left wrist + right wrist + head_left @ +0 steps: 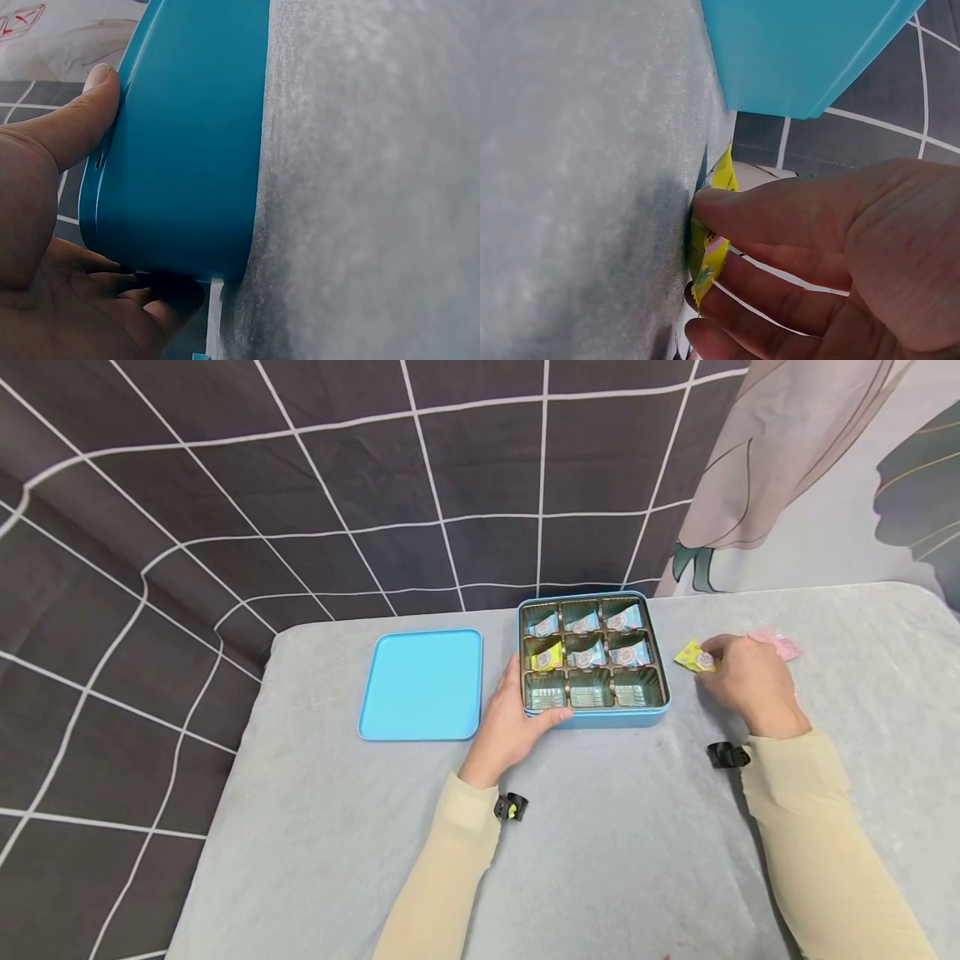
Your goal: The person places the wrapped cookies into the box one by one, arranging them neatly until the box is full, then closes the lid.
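Observation:
A blue tin box point(607, 718) with a divided tray stands at the back of the table. Blue-wrapped candies point(588, 654) fill several compartments, and one yellow-wrapped candy point(547, 657) sits in the middle row at left; the front row holds none. My left hand point(510, 727) grips the tin's front left corner, its thumb on the front rim and its fingers along the left side. To the right of the tin, my right hand point(750, 681) pinches another yellow-wrapped candy point(718, 251) at the tabletop. A pink-wrapped candy point(780, 645) shows partly behind that hand.
The blue lid point(422, 685) lies flat to the left of the tin on the grey cloth-covered table point(600, 860). Behind the table hang a dark checked cloth point(480, 468) and a patterned curtain point(795, 452).

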Action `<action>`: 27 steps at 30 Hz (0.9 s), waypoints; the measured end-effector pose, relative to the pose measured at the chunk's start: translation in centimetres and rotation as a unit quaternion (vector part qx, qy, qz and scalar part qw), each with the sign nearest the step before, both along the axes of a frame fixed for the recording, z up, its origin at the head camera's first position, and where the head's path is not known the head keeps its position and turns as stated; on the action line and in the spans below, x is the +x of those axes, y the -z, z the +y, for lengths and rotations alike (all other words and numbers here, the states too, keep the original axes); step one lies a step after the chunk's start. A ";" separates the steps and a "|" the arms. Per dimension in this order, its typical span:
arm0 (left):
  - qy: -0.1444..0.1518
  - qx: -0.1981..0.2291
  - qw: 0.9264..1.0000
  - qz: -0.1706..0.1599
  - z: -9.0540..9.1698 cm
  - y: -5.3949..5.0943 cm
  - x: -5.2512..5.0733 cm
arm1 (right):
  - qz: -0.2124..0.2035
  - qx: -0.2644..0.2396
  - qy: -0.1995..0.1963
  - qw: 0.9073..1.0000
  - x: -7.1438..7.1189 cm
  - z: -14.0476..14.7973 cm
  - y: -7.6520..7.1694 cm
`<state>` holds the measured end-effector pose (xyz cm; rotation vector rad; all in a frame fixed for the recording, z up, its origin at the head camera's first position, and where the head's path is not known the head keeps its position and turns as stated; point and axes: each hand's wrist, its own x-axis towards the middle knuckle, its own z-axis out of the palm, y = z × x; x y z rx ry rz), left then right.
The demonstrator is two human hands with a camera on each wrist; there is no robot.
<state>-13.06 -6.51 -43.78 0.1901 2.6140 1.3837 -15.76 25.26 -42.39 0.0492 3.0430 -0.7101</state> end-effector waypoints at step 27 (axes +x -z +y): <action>0.001 0.001 1.000 0.001 0.0 0.0 0.0 | 0.053 -0.021 -0.007 0.998 0.4 -0.5 -1.1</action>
